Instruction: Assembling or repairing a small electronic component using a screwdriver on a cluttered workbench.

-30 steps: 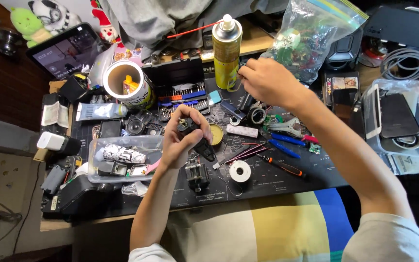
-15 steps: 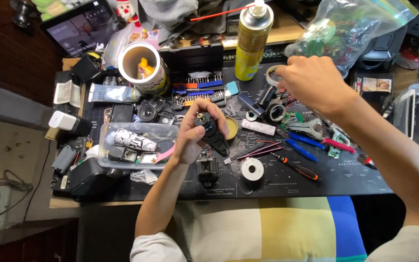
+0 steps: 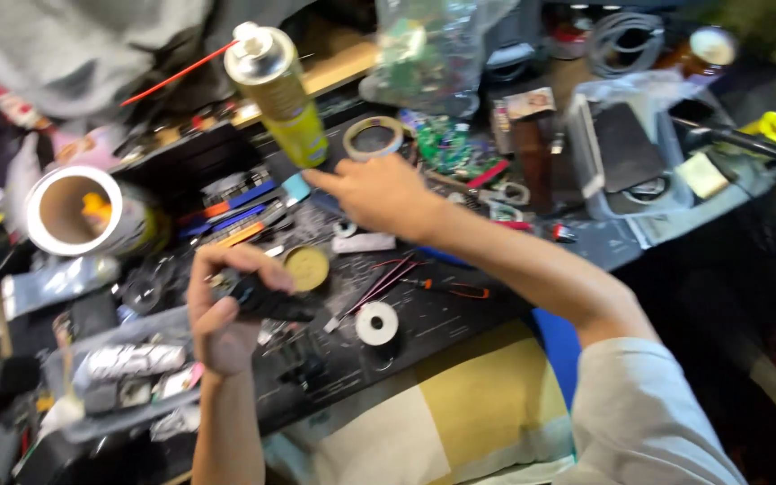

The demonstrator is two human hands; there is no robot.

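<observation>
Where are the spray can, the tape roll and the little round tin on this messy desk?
Spray can (image 3: 282, 99), head view, on its yellow body.
Tape roll (image 3: 350, 139), head view, on its left rim.
Round tin (image 3: 306, 267), head view, on its yellow centre.

A: Colours, back of the surface?
B: Surface black with faint white print. Spray can yellow-green, silver top, thin red straw. Tape ring beige. Bag clear, green inside.

A: Front?
B: Round tin dull yellow. Spool white, dark centre. Cup white-rimmed, orange inside. Device in the left hand black. Cloth in yellow, cream and blue blocks. Sleeve grey.
</observation>
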